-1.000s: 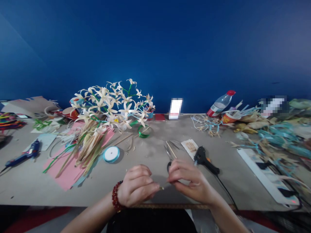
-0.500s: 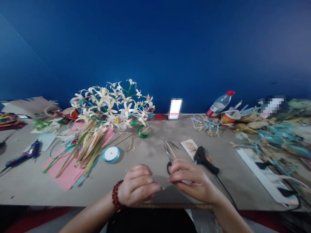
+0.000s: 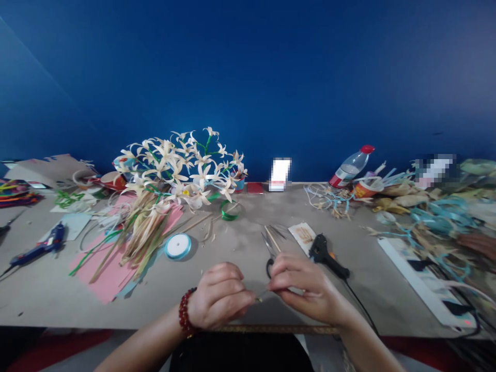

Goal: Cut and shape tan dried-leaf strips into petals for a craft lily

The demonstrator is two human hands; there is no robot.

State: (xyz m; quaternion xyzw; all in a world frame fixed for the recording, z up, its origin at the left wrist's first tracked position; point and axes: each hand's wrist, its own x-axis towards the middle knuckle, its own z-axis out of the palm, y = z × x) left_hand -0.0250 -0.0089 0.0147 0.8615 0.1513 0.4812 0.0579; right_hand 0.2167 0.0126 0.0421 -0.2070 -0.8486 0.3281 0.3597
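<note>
My left hand [image 3: 222, 297], with a red bead bracelet [image 3: 186, 312] on its wrist, is closed in a pinch. A small yellow-green tip [image 3: 259, 299] pokes out from its fingertips; the rest of that piece is hidden. My right hand [image 3: 304, 287] is pinched close by, a narrow gap away, and a faint thin strand seems to run between the two. Just beyond my right fingers lie scissors [image 3: 268, 263] and a thin wooden stick [image 3: 273, 238]. A black glue gun [image 3: 329, 258] rests to the right of them.
White artificial flowers [image 3: 176, 168] stand at back left, behind a ribbon spool [image 3: 177, 246] and pink paper [image 3: 96, 279]. A blue glue gun [image 3: 42, 248] lies far left. At right are a power strip [image 3: 411, 289], a bottle [image 3: 351, 168] and what looks like another person's hand [image 3: 478, 242].
My hands have barely moved; the thin strand between them shows more clearly. At the right edge, a blurred shape like another person's hand has come into view.
</note>
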